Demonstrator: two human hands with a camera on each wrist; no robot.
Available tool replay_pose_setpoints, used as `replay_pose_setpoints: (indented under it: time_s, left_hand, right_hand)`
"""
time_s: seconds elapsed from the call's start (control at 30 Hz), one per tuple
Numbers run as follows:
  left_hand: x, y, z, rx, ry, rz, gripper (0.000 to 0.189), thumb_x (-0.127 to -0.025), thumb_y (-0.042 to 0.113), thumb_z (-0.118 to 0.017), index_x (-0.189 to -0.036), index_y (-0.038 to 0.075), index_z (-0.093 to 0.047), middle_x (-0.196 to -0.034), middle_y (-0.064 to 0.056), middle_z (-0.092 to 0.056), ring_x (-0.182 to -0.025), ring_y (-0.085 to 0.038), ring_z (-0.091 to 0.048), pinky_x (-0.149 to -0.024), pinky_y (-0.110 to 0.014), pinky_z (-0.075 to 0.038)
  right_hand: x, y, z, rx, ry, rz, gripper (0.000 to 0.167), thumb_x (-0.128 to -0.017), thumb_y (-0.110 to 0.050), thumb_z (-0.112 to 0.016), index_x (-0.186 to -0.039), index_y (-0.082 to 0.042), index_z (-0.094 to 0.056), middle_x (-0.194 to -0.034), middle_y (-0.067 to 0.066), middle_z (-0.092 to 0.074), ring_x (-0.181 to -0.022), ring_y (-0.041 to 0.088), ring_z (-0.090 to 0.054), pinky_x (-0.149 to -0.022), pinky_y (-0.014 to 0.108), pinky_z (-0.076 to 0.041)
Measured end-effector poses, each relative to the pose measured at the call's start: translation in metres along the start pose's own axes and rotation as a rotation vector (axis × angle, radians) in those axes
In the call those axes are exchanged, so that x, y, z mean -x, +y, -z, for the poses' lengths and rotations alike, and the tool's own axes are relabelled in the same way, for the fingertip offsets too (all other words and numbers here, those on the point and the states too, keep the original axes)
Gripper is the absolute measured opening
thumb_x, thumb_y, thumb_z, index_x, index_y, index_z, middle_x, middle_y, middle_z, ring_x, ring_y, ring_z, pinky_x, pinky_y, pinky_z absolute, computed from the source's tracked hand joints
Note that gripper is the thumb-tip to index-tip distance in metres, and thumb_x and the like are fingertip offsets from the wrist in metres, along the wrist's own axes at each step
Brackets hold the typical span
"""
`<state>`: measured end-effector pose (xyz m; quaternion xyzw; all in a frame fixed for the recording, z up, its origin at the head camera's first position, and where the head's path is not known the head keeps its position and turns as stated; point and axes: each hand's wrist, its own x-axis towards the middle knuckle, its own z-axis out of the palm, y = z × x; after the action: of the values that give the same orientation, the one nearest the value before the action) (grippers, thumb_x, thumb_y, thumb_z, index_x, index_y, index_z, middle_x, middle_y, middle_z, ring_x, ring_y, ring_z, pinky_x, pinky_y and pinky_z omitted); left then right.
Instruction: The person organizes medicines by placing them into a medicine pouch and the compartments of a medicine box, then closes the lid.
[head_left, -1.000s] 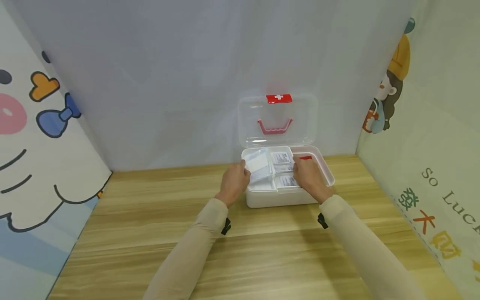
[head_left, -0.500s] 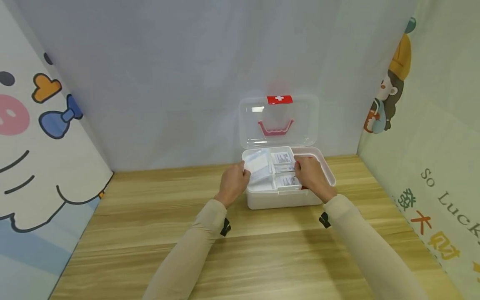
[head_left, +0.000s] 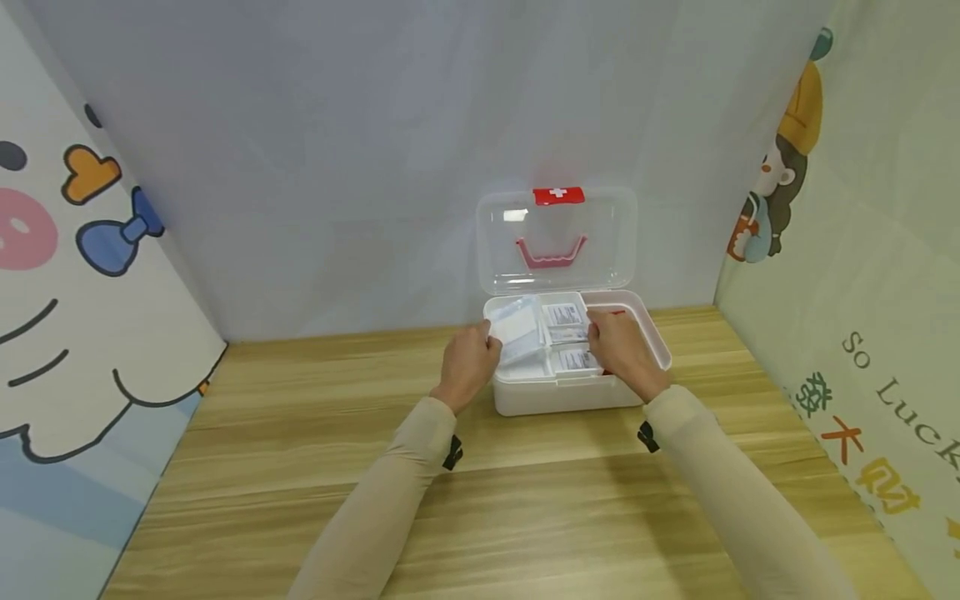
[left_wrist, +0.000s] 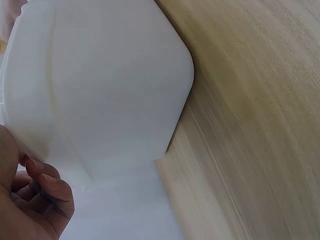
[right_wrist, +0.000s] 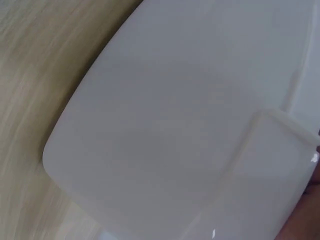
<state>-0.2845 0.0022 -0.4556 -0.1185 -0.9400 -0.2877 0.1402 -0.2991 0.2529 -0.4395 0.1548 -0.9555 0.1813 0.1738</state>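
Observation:
A white first-aid box (head_left: 555,400) stands on the table with its clear lid raised. A white divided tray (head_left: 525,370) lies in its left and middle part. In the tray are a flat clear packet (head_left: 514,327) at left and several small labelled packets (head_left: 576,360) at right. My left hand (head_left: 467,362) pinches the tray's left edge; in the left wrist view its fingers (left_wrist: 55,187) curl by the box rim. Opposite, my right hand (head_left: 624,350) grips the tray's right edge with curled fingers. Only a sliver of the right hand (right_wrist: 302,215) shows in the right wrist view.
The raised lid (head_left: 603,225), with its pink handle (head_left: 551,260) and red latch (head_left: 558,197), leans by the grey back curtain (head_left: 337,167). Something red (head_left: 617,312) shows in the box beside the tray. Wooden tabletop (head_left: 315,450) extends left and in front. Printed curtains flank both sides.
My right hand has shifted very slightly right along with the tray's right side, and red now shows at the tray's near right corner. The left hand stays nearly still.

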Motion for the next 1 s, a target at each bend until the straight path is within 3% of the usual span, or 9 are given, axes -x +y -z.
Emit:
replay_pose_setpoints:
  time_s: [0.07, 0.13, 0.27, 0.4, 0.5, 0.67, 0.83, 1.0]
  left_hand:
    - [0.0, 0.0, 0.0, 0.004, 0.005, 0.002, 0.028, -0.091, 0.009, -0.051, -0.108, -0.006, -0.068, -0.077, -0.014, -0.065, -0.059, -0.016, -0.047, -0.052, -0.024, -0.038]
    - [0.001, -0.001, 0.0, 0.029, -0.003, 0.009, 0.024, -0.092, 0.011, -0.05, -0.101, -0.006, -0.066, -0.071, -0.014, -0.061, -0.057, -0.015, -0.044, -0.052, -0.025, -0.036]
    - [0.005, -0.005, -0.004, 0.173, 0.002, 0.087, 0.031, -0.097, 0.017, -0.047, -0.109, -0.007, -0.062, -0.072, -0.012, -0.06, -0.06, -0.017, -0.05, -0.057, -0.029, -0.043]
    - [0.006, -0.007, -0.009, 0.385, 0.015, 0.211, 0.043, -0.102, 0.024, -0.043, -0.135, -0.002, -0.053, -0.108, -0.016, -0.067, -0.097, -0.028, -0.065, -0.087, -0.041, -0.054]
    - [0.005, -0.006, -0.01, 0.548, -0.007, 0.292, 0.05, -0.104, 0.029, -0.038, -0.147, 0.004, -0.041, -0.14, -0.019, -0.053, -0.129, -0.034, -0.053, -0.109, -0.048, -0.044]
    - [0.002, -0.002, -0.011, 0.769, -0.06, 0.403, 0.059, -0.105, 0.034, -0.032, -0.157, 0.011, -0.02, -0.162, -0.013, -0.027, -0.15, -0.03, -0.025, -0.124, -0.046, -0.019]
    - [-0.001, 0.001, -0.019, 0.925, -0.073, 0.428, 0.057, -0.106, 0.03, -0.028, -0.158, 0.01, -0.015, -0.165, -0.01, -0.017, -0.153, -0.026, -0.013, -0.126, -0.042, -0.011]
    - [-0.001, 0.005, -0.024, 0.951, -0.074, 0.452, 0.055, -0.107, 0.027, -0.026, -0.159, 0.014, -0.015, -0.166, -0.005, -0.016, -0.154, -0.023, -0.011, -0.126, -0.04, -0.01]
  right_hand:
    - [0.001, 0.001, 0.0, -0.017, -0.013, -0.019, 0.016, -0.093, -0.004, -0.053, -0.096, 0.005, -0.066, -0.076, 0.02, -0.062, -0.068, 0.029, -0.054, -0.067, 0.046, -0.049]
    - [0.002, 0.002, 0.0, -0.04, -0.032, -0.042, 0.019, -0.094, -0.006, -0.052, -0.1, 0.005, -0.067, -0.073, 0.017, -0.06, -0.065, 0.027, -0.053, -0.063, 0.041, -0.047]
    - [0.005, 0.007, 0.0, -0.084, -0.064, -0.095, 0.027, -0.097, -0.013, -0.051, -0.113, 0.003, -0.066, -0.072, 0.014, -0.059, -0.064, 0.024, -0.052, -0.062, 0.037, -0.044]
    - [0.008, 0.012, 0.003, -0.074, -0.006, -0.123, 0.034, -0.098, -0.019, -0.051, -0.122, 0.001, -0.064, -0.094, 0.02, -0.067, -0.081, 0.033, -0.061, -0.075, 0.048, -0.051]
    - [0.009, 0.018, 0.01, -0.061, 0.068, -0.142, 0.037, -0.097, -0.019, -0.051, -0.126, 0.0, -0.062, -0.111, 0.023, -0.065, -0.101, 0.041, -0.061, -0.088, 0.055, -0.05]
    - [0.011, 0.035, 0.021, -0.122, 0.103, -0.186, 0.04, -0.099, -0.019, -0.046, -0.133, 0.0, -0.056, -0.128, 0.027, -0.055, -0.118, 0.046, -0.05, -0.1, 0.061, -0.043]
    - [0.015, 0.057, 0.026, -0.275, 0.031, -0.287, 0.05, -0.103, -0.024, -0.038, -0.146, 0.001, -0.04, -0.142, 0.031, -0.045, -0.13, 0.048, -0.044, -0.109, 0.062, -0.035]
    - [0.02, 0.072, 0.027, -0.441, -0.155, -0.447, 0.058, -0.107, -0.034, -0.024, -0.155, -0.001, -0.023, -0.155, 0.029, -0.031, -0.143, 0.046, -0.031, -0.118, 0.058, -0.026]
